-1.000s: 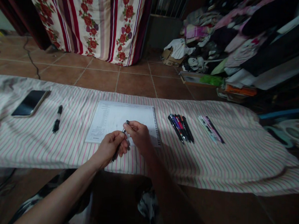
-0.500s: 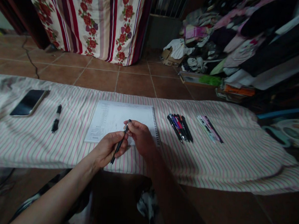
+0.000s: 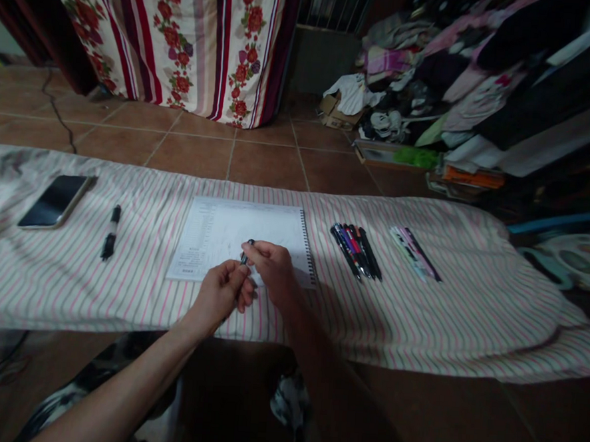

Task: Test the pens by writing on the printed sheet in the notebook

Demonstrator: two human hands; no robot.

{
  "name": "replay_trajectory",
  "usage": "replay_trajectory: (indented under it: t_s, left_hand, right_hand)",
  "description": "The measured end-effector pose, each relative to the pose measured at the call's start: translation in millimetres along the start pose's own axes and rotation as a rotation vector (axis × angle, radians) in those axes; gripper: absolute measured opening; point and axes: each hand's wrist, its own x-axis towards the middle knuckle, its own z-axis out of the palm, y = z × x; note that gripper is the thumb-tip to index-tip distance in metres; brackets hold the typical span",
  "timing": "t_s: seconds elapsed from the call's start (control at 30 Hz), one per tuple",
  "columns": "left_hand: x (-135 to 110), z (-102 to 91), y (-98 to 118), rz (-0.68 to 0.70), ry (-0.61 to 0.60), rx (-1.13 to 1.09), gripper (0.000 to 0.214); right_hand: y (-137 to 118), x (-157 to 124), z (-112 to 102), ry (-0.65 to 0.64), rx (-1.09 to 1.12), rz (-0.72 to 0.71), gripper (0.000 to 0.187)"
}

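Observation:
A dark pen (image 3: 245, 258) is held between my two hands, above the near edge of a white spiral notebook (image 3: 255, 220). My left hand (image 3: 222, 286) is closed around the pen's lower part, which its fingers mostly hide. The fingers of my right hand (image 3: 271, 263) pinch the pen's upper end. To the right of the notebook lies a bunch of several pens (image 3: 357, 251) in black, purple and red. Farther right are a few pale and pink pens (image 3: 415, 254). Left of the notebook, a black pen (image 3: 111, 232) with a clear section lies alone.
A phone (image 3: 56, 201) rests at the left on the striped cloth (image 3: 449, 317) covering the table. Beyond it are a tiled floor (image 3: 194, 151), a floral curtain (image 3: 205, 49) and a heap of clothes (image 3: 434, 69). A paint palette (image 3: 585, 259) is at the right edge.
My left hand has turned and slid up the pen, nearer my right hand. The pen's lower end, visible before, is now mostly hidden.

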Motion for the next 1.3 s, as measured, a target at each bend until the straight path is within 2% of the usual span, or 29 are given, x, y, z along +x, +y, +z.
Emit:
replay_trajectory:
  t_s: [0.13, 0.23, 0.27, 0.33, 0.4, 0.6, 0.77, 0.93, 1.07, 1.17, 1.3]
  left_hand:
    - [-6, 6.8, -2, -0.003, -0.012, -0.027, 0.032]
    - [-14, 10.2, -6, -0.043, -0.121, 0.028, 0.038]
    - [-16, 10.5, -7, -0.052, -0.164, 0.061, 0.038]
    - [-18, 9.7, -8, -0.029, -0.16, 0.057, 0.036]
    - [-16, 7.8, -6, -0.021, -0.096, -0.025, 0.033]
    - [-11, 0.9, 6, -0.13, 0.004, -0.263, 0.017]
    - [-6, -6.5, 14, -0.213, 0.088, -0.5, 0.02]
    - [1, -14.7, 21, -0.25, 0.05, -0.775, 0.026]
    - [3, -15.5, 25, -0.269, 0.086, -0.827, 0.03]
    - [4, -14.4, 25, -0.288, 0.114, -0.848, 0.034]
    - [8, -15.6, 23, -0.296, 0.112, -0.908, 0.037]
  right_hand:
    - [0, 8, -7, 0.068, 0.074, 0.032, 0.03]
    - [2, 23, -22, 0.368, 0.192, -0.004, 0.028]
    - [3, 26, -26, 0.396, 0.235, -0.021, 0.028]
    - [4, 30, -31, 0.313, 0.249, 0.007, 0.03]
    - [5, 29, -29, 0.235, 0.253, 0.046, 0.03]
    - [2, 20, -24, 0.224, 0.242, 0.068, 0.031]
    - [-1, 16, -25, 0.142, 0.211, 0.047, 0.039]
    - [3, 10, -18, 0.023, -0.018, -0.105, 0.025]
    - [1, 0, -10, -0.085, -0.276, -0.257, 0.011]
    - [-1, -3, -6, -0.119, -0.485, -0.43, 0.009]
    - [4, -1, -6, -0.186, -0.608, -0.638, 0.008]
